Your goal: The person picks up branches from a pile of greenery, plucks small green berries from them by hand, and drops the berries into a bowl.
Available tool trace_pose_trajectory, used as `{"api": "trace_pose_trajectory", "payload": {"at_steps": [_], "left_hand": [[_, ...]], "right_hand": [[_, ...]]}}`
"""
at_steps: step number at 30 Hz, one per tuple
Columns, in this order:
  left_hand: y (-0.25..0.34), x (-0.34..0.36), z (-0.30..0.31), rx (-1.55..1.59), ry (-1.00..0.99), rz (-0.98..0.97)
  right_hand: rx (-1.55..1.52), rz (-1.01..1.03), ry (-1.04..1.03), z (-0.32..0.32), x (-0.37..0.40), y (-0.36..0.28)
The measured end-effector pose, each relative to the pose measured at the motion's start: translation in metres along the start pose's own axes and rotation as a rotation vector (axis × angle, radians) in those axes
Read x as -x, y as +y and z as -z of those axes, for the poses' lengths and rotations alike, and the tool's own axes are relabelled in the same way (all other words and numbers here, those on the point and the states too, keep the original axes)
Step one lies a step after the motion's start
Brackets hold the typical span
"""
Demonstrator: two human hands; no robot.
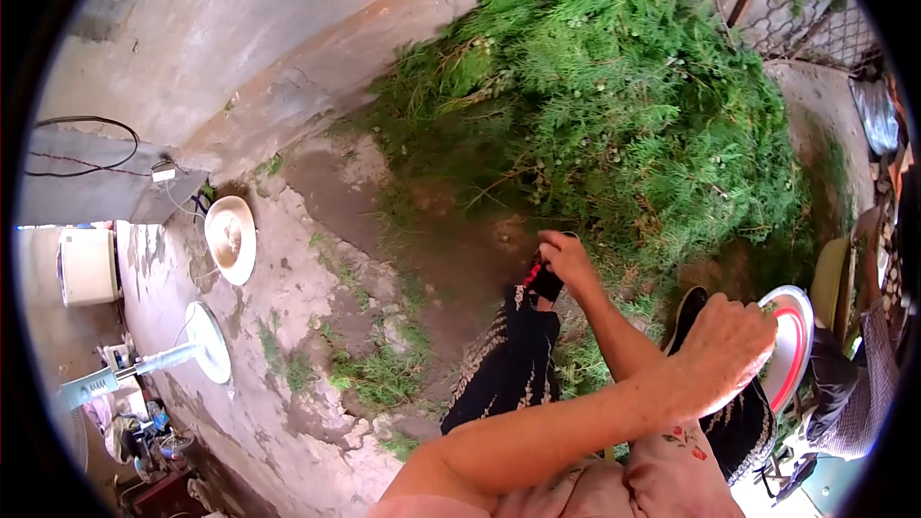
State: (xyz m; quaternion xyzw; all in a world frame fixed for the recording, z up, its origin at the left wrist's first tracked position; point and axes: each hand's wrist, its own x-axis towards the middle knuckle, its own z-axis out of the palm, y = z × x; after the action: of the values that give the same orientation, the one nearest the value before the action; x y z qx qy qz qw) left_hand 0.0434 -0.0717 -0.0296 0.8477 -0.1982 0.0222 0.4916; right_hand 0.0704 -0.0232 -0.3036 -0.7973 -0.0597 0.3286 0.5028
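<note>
My left arm crosses over my right arm. At the lower right, my left hand (726,345) is closed, its fingers curled down at the edge of a white basin (804,321) with a red ring; what they hold, if anything, is hidden. My right hand (568,261) is beside my dark shoe (547,286) with red trim, fingers bent together; nothing can be made out in them. Just beyond it rises a large heap of green conifer branches (624,105) bearing small pale round cones.
Green sprigs (379,374) lie scattered on the cracked floor (288,317). To the left are a straw hat (230,240) and a standing fan (206,342). A wall (288,19) runs behind; wire mesh (815,14) is at the upper right.
</note>
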Motion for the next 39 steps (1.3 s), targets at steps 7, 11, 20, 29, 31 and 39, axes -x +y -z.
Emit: {"api": "trace_pose_trajectory", "payload": {"at_steps": [7,11,20,29,31,39], "left_hand": [[-0.011,-0.009,0.039,0.015,0.192,0.079],[-0.010,-0.010,0.043,0.013,0.262,0.083],[-0.006,-0.007,0.044,0.022,0.348,0.022],[0.001,-0.010,0.033,0.117,0.200,0.003],[0.004,-0.007,0.027,0.138,0.234,-0.028],[0.009,-0.009,0.011,0.042,0.132,-0.052]], "right_hand": [[0.195,0.063,-0.108,-0.048,-0.073,-0.029],[0.105,-0.064,-0.095,-0.069,-0.098,0.000],[-0.373,0.029,-0.100,-0.014,-0.033,-0.062],[-0.551,0.077,0.044,0.041,0.058,-0.065],[-0.705,0.060,0.088,0.048,0.075,-0.069],[-1.208,-0.069,0.201,0.071,0.080,0.002]]}}
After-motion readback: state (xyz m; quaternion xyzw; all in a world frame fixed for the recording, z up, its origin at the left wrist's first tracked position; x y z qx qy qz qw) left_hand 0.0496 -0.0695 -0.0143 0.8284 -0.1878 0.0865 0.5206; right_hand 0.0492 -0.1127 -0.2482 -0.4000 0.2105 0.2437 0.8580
